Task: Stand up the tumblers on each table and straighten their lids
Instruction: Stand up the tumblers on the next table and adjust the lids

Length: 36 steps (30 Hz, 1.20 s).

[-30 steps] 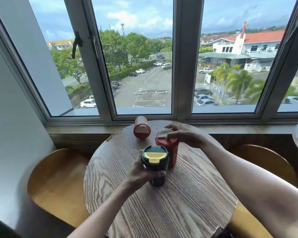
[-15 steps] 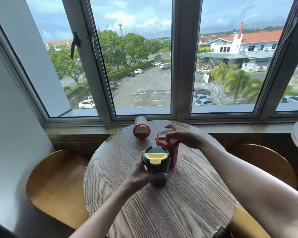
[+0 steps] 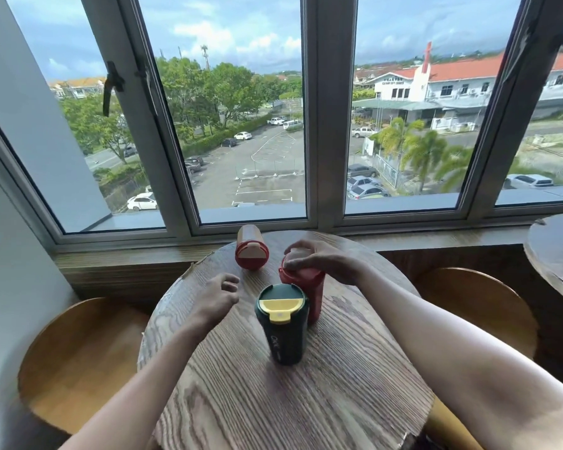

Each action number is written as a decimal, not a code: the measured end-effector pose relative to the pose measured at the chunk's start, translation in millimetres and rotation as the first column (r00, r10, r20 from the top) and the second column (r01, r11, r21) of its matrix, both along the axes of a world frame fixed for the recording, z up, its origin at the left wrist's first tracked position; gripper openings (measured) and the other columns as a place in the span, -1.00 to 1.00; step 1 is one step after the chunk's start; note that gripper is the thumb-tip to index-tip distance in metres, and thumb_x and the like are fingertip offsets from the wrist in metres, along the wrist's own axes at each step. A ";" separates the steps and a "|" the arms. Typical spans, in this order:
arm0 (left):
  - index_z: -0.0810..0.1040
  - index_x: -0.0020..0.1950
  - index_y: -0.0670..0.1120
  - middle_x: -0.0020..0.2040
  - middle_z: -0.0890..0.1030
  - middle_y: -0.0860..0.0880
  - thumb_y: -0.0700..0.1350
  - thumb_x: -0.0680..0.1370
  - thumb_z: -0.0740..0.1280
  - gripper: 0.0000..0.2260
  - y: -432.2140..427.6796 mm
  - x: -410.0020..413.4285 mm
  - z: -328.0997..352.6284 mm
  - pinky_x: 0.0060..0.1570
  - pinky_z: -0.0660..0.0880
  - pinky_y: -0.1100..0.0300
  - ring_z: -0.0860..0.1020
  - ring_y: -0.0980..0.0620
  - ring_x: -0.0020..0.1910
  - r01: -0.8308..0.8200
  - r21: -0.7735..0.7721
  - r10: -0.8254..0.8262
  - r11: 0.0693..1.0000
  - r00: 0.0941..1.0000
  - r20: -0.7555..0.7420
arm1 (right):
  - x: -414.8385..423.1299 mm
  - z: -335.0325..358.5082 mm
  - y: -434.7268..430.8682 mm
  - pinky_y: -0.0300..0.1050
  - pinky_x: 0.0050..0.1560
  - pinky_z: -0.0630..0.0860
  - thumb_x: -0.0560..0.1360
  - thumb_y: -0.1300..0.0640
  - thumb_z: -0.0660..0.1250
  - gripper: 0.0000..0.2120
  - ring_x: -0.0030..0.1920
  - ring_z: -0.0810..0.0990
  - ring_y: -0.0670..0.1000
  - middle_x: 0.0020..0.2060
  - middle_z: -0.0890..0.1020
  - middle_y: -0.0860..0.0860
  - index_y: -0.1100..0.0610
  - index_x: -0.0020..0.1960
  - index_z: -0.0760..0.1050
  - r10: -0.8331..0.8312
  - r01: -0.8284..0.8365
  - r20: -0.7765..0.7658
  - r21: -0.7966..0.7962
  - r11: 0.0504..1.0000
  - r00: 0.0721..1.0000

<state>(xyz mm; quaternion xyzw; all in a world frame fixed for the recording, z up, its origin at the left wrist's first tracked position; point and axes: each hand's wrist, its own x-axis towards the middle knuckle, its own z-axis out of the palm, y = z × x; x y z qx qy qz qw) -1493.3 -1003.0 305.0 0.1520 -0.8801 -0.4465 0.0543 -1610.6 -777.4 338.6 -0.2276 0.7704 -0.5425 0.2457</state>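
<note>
Tumblers occupy the middle of the frame, three of them on a round wooden table (image 3: 306,401) with heavy grain. Nearest the camera, at centre, a dark green tumbler (image 3: 285,339) stands upright, its yellow lid flap (image 3: 279,307) lying flat across the top. Just behind it and slightly right stands a red tumbler (image 3: 316,295), upright too and so close to the green one that the two look to be touching, though contact cannot be confirmed. Further up the frame, near the table's far edge, a second red tumbler (image 3: 252,251) lies on its side, its lid end facing the camera and its pale body pointing toward the window (image 3: 247,125).

The right hand (image 3: 319,258) reaches in from the right of the frame and rests on top of the standing red tumbler, fingers curled over its lid and covering most of it. The left hand (image 3: 216,297) hovers to the left of the green tumbler, apart from it, fingers loosely bent and holding nothing.

Two curved wooden chairs (image 3: 78,352) flank the table at lower left and right. Another round table edge (image 3: 553,254) shows at the far right of the frame. Beyond the glass lie a car park, trees and a red-roofed building.
</note>
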 end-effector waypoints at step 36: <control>0.59 0.29 -0.02 0.13 0.47 -0.08 -0.25 0.30 0.52 -0.44 -29.5 -134.5 15.3 0.14 0.50 0.08 0.53 -0.07 0.09 0.253 -0.485 -0.317 0.837 0.947 -0.053 | -6.8 -9.4 2.8 -0.05 0.18 0.54 0.41 0.20 0.50 -0.63 0.05 0.59 0.01 0.03 0.60 0.05 0.02 0.17 0.51 0.033 -0.018 0.124 -0.119 0.993 0.992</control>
